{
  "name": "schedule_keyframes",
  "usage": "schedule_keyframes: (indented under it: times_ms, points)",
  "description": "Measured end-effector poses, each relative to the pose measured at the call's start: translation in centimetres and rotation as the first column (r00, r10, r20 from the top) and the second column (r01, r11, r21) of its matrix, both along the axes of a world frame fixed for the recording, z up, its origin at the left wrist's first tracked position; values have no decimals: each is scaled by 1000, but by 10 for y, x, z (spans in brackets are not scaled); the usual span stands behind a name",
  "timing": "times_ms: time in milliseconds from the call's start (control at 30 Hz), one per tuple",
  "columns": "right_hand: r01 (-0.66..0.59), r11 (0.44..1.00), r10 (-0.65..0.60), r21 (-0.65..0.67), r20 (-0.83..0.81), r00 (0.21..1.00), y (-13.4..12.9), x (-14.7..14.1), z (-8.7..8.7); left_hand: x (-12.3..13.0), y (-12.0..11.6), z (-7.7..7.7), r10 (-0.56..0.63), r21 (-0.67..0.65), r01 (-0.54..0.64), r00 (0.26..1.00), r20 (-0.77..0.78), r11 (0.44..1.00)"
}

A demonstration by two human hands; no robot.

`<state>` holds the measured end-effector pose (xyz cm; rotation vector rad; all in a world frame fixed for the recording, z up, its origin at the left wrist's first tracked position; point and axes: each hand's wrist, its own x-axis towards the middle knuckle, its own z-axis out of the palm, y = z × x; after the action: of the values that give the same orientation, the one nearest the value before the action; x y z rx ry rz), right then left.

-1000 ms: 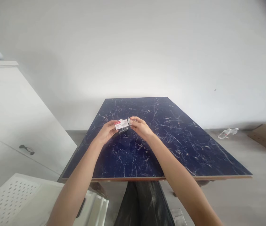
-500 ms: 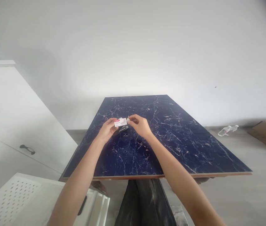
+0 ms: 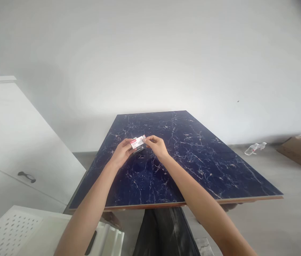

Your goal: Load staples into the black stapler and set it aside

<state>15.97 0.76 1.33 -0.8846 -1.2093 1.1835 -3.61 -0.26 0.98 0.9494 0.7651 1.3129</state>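
A small white box with a red corner (image 3: 137, 142) is held tilted above the dark blue marbled table (image 3: 193, 160). My left hand (image 3: 123, 152) grips its left end between thumb and fingers. At the box's right end, the thumb and fingertips of my right hand (image 3: 157, 145) pinch together against it. Just below the box lies a small dark item (image 3: 139, 149), partly covered by the box and too small to name.
White cabinet (image 3: 27, 135) with a black handle stands on the left. A white perforated unit (image 3: 11, 227) is at the lower left. Plastic bottles (image 3: 254, 148) and a cardboard box (image 3: 299, 153) lie on the floor at right.
The white box has tilted, its right end now higher. The small whitish piece that showed at my right fingertips no longer shows apart, and these fingers now touch the box's end. The view has shifted slightly.
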Motion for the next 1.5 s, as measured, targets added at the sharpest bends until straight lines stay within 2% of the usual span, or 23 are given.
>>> schedule_keyframes:
  times_ms: [167,333,433,600,833,1033,1133,1400,1500]
  points:
    - [-214,976,199,-43,-224,954,-1,4,3,-2,-1,3,8,-12,-7,998,64,1000]
    - [-293,939,219,-179,-345,913,-3,7,6,-2,-4,6,-36,-23,38,998,54,999]
    - [-333,920,253,-205,-338,906,-3,7,5,-3,-6,8,-52,4,52,996,75,999]
    - [-298,949,262,-102,-273,926,-5,6,7,-5,-7,10,-30,36,27,994,103,999]
    - [-194,977,177,-92,-170,970,-3,6,8,-1,-6,9,-32,36,31,999,9,999]
    - [-255,965,228,-68,-274,934,-3,7,7,0,-6,10,-19,51,16,999,47,999]
    - [-256,961,213,-100,-321,923,-2,7,5,-1,-5,9,-17,54,14,998,63,998]
    - [-243,963,198,-116,-307,931,1,5,-2,-1,-5,8,-45,86,42,999,28,995]
    - [-174,979,138,-105,-286,948,1,2,-2,0,-7,10,-28,101,27,1000,10,995]
